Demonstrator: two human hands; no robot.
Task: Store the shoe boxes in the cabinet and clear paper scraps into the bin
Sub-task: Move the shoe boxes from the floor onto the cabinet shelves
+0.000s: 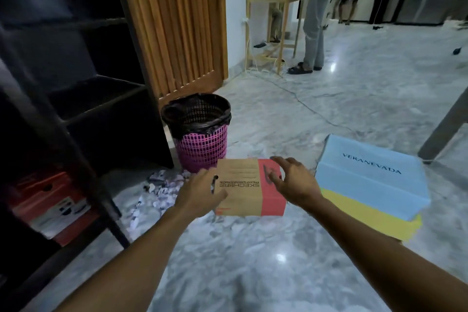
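Two shoe boxes lie outside the cabinet (76,88) in the head view, which is the only view you have. The tan and red box (243,192) sits on the marble floor (253,261) directly before you. The blue and yellow box (372,185) is just beside it on your right. A third one, the orange box (50,206), is already on the lowest shelf.

Your right hand (291,181) is wide, with fingers spread over the red end of the lid, touching it or nearly so. Your left hand (202,191) is at the tan end. Its fingers are hidden behind the hand and blurred, so I cannot tell if it grips already.

The paper scraps (157,190) are on the floor between the cabinet and the tan and red box, just in front of the pink bin (200,134).

Some things could go wrong from here, in my judgement:
- If you take only the lid, it may lift off and the lower part may stay or drop.
- The way to the shelves passes over the scraps and close to the bin. A low swing could scatter the paper or knock the bin.
- The front post of the cabinet stands near this way, and a corner of the box could catch on it.
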